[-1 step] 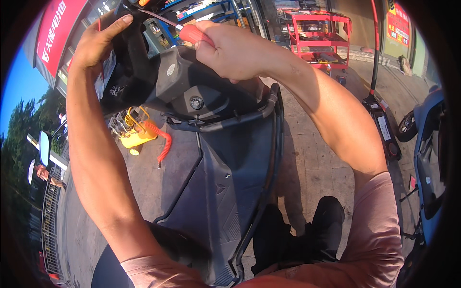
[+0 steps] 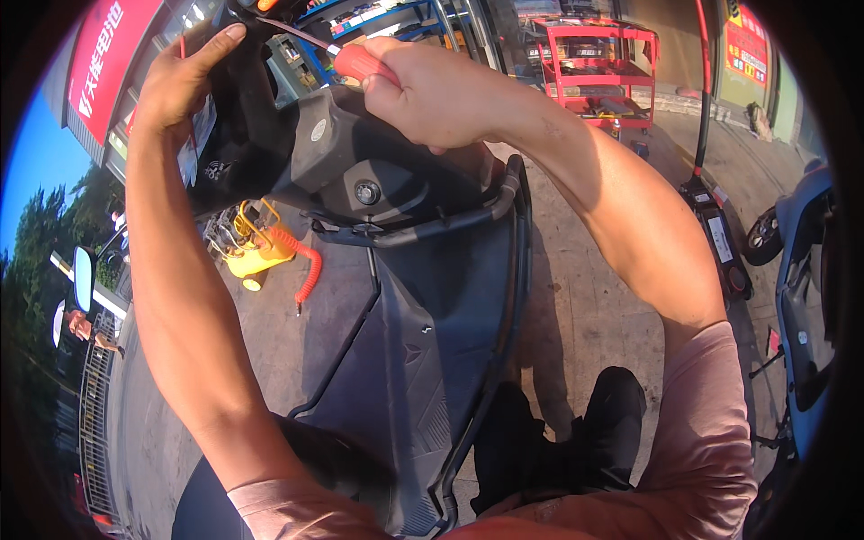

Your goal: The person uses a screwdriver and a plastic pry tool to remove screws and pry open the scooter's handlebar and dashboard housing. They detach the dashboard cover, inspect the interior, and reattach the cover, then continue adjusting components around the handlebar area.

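My right hand [image 2: 427,94] is closed round the red handle of a screwdriver [image 2: 364,63]. Its thin metal shaft points up and left, to the top of the dark electric scooter [image 2: 328,144], close to a small orange light [image 2: 266,4]. The contact at the tip is too small to make out. My left hand [image 2: 175,90] grips the scooter's dark upper panel [image 2: 247,99] at its left edge, thumb stretched along the top and the other fingers mostly hidden. A thin red wire shows beside that hand.
Below lies the scooter's footboard [image 2: 423,333], framed by dark tubular bars [image 2: 517,234]. A yellow air compressor [image 2: 261,256] with a coiled red hose stands beyond it on the left. Further right are a red tool cart [image 2: 598,76], a red-poled floor jack [image 2: 715,225] and a blue scooter [image 2: 801,333].
My right hand and the screwdriver have shifted very slightly up and to the left. My left hand keeps its place almost exactly.
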A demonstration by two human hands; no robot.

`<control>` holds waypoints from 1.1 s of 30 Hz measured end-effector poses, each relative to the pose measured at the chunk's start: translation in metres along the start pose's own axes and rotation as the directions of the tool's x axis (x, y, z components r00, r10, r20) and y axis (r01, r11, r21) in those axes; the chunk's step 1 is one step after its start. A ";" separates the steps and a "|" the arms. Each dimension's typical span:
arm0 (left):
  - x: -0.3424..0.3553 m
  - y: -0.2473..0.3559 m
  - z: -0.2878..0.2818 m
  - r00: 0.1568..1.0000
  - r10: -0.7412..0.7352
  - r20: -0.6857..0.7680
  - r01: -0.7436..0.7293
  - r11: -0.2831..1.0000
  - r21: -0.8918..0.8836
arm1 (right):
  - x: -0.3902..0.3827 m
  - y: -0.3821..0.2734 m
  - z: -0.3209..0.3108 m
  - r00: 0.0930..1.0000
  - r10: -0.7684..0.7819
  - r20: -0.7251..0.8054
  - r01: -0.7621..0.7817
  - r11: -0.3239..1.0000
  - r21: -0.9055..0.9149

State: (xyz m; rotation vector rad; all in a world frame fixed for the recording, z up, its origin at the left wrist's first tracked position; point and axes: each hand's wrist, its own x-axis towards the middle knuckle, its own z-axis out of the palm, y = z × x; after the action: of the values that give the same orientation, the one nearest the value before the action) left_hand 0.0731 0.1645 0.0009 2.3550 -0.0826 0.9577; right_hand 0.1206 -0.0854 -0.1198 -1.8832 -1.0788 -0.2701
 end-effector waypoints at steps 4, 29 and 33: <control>-0.042 0.013 0.017 0.931 -0.106 -0.350 0.058 0.988 -0.143 | 0.001 0.001 0.000 1.000 0.004 0.019 -0.004 1.000 0.020; -0.066 0.019 0.077 0.989 0.008 0.147 0.133 0.384 -0.914 | 0.009 0.004 -0.005 0.999 -0.032 0.019 0.033 0.996 -0.078; -0.065 0.020 0.076 0.990 -0.029 0.136 0.137 0.374 -0.917 | 0.007 0.003 -0.005 0.997 -0.081 -0.019 0.080 0.994 -0.081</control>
State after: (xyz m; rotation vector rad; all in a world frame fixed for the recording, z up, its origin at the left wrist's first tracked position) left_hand 0.0668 0.0963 -0.0746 1.2814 -0.4274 0.4863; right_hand 0.1282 -0.0858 -0.1153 -1.9053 -1.1457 -0.3842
